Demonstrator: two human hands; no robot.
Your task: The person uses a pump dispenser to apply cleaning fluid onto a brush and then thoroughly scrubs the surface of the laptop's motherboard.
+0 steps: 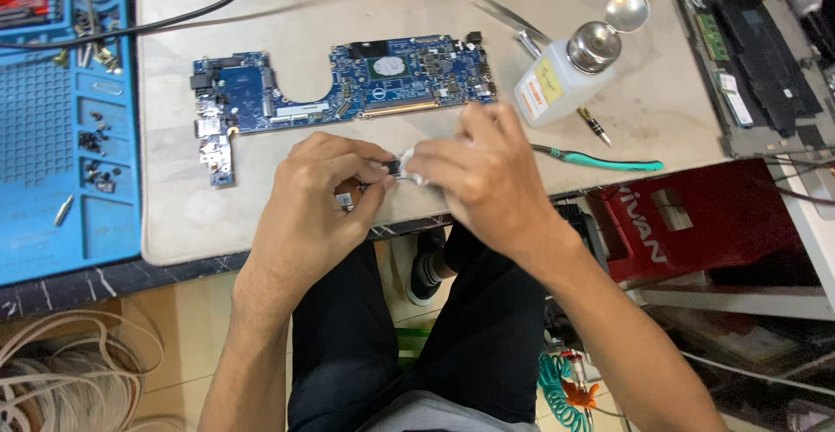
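Observation:
My left hand (317, 201) pinches a small dark electronic part (391, 168) over the front edge of the beige work mat (174, 223). My right hand (474, 171) presses a crumpled white tissue (411, 164) against that part; the two hands meet there. Most of the part is hidden by my fingers. A blue laptop mainboard (348, 84) lies flat on the mat just beyond my hands.
A white solvent pump bottle with a metal top (565, 75) stands at the right of the mat, with tweezers (504, 16) behind it and a green-handled tool (609, 160) in front. A blue tray with several screws (61, 119) lies left. An opened laptop chassis (748, 49) sits at the right.

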